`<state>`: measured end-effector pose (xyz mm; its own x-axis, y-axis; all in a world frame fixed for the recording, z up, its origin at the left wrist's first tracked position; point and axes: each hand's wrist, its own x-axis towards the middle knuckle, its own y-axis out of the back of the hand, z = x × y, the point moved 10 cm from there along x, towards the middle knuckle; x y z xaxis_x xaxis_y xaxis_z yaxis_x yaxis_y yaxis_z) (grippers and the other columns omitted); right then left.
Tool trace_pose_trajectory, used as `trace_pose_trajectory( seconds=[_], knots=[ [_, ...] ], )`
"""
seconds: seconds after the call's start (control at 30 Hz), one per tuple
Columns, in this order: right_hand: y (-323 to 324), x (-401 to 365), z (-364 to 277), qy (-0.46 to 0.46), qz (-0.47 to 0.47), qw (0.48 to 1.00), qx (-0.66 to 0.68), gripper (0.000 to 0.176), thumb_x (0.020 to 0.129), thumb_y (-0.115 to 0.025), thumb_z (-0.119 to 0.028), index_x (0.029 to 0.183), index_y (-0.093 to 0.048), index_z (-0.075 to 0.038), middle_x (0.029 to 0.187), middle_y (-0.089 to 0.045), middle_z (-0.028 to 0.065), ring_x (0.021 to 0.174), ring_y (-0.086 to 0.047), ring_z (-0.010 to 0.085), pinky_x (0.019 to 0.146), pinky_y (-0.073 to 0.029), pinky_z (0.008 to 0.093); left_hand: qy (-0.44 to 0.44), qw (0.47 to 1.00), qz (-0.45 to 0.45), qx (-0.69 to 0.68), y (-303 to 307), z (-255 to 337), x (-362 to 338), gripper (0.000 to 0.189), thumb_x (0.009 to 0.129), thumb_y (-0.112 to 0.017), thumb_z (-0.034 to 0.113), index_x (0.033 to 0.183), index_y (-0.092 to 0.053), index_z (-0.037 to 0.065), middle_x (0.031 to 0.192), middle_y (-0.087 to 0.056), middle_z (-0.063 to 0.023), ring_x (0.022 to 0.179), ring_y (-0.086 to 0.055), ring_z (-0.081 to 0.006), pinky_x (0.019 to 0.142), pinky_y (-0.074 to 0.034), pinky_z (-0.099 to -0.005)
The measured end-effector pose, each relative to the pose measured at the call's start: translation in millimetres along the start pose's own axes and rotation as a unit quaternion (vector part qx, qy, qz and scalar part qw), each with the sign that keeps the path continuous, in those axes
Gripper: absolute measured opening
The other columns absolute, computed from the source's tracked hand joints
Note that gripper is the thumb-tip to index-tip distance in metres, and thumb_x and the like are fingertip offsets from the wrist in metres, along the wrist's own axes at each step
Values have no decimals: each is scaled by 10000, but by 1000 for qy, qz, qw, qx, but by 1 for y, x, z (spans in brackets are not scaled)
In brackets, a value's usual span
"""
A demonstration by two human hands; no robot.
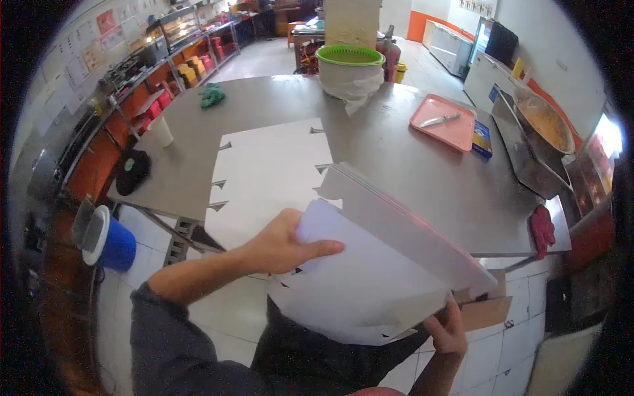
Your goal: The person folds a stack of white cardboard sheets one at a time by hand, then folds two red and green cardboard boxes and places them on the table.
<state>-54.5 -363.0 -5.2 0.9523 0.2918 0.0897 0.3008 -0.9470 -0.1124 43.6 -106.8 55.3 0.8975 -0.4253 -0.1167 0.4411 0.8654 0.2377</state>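
My left hand (290, 244) grips the upper left edge of a white cardboard sheet (363, 277), with the thumb on top and the other fingers hidden beneath. The sheet is tilted and slightly bent in front of my body. My right hand (449, 328) holds the lower right corner of the sheet. Behind it leans a stack of cardboard sheets (409, 228), close to the fingers of my right hand. Another flat white sheet (271, 171) with notched edges lies on the metal table (370, 142), partly hanging over its front edge.
On the table are a green cloth (212, 96), a white cup (160, 131), a black object (133, 172), a green basket in a white tub (350, 74), a pink tray (444, 122) with a knife, and a red cloth (541, 230). A blue bucket (119, 244) stands at left.
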Motion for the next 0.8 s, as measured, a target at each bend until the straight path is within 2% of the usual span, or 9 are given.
trace_pose_trajectory(
  seconds=[0.07,0.2,0.27,0.33,0.43,0.5,0.7,0.73,0.8],
  knots=[
    [10,-9,9,-42,127,991,18,722,866,-629,-246,1419,-290,72,1374,-445,162,1261,-437,260,1058,-327,393,44,999,13,-12,-8,-17,0,312,863,-719,239,1035,-663,-14,901,-693,-66,779,-628,-99,688,-515,-264],
    [23,-28,56,-35,184,959,213,701,904,-576,-144,1467,-199,34,1345,-443,164,1241,-427,244,1042,-343,388,72,993,63,-66,-25,-54,-1,305,870,-709,245,1032,-668,-10,904,-698,-71,780,-639,-99,676,-516,-258],
    [24,-48,58,-10,216,969,121,684,894,-611,-151,1442,-242,27,1277,-484,144,1175,-472,230,990,-391,377,78,994,50,-57,-36,-62,-3,297,869,-710,235,1028,-668,-12,910,-700,-75,790,-643,-102,685,-519,-258],
    [15,-40,49,-154,232,958,-68,634,870,-649,-143,1393,-326,12,1179,-532,115,1094,-523,227,936,-427,370,80,995,33,-45,-44,-64,-5,289,868,-710,225,1024,-669,-15,917,-702,-80,800,-646,-105,694,-521,-259],
    [30,-57,65,-159,331,929,36,584,811,-683,-90,1323,-411,-12,1071,-576,85,1000,-561,228,895,-443,374,57,997,16,42,-45,-57,-4,268,857,-719,185,1026,-669,-18,924,-702,-77,818,-645,-121,726,-524,-272],
    [31,-60,70,-152,353,917,109,563,795,-684,-78,1300,-442,-18,1059,-585,82,988,-568,231,894,-442,370,-8,997,-4,-73,-47,-54,-4,255,856,-711,137,1048,-655,-20,942,-689,-74,880,-632,-139,785,-517,-297],
    [35,-57,42,-107,405,904,83,452,732,-610,-78,1168,-533,14,1002,-585,91,923,-574,237,803,-461,355,4,958,-33,-284,-53,-52,-6,192,900,-624,71,1071,-626,-17,951,-660,-82,931,-602,-141,834,-483,-305],
    [36,-59,34,-104,428,894,82,477,729,-609,-84,1188,-519,13,1019,-579,95,952,-564,239,830,-448,355,-3,959,-36,-280,-54,-45,-2,192,900,-624,71,1071,-626,-17,951,-660,-82,931,-602,-141,834,-483,-305],
    [37,-60,22,-94,451,884,77,502,727,-607,-90,1208,-505,13,1036,-572,98,981,-553,241,856,-435,354,-82,996,26,-24,-49,-20,5,153,922,-592,85,1026,-626,-24,899,-656,-79,851,-585,-125,761,-473,-290]
  ],
)
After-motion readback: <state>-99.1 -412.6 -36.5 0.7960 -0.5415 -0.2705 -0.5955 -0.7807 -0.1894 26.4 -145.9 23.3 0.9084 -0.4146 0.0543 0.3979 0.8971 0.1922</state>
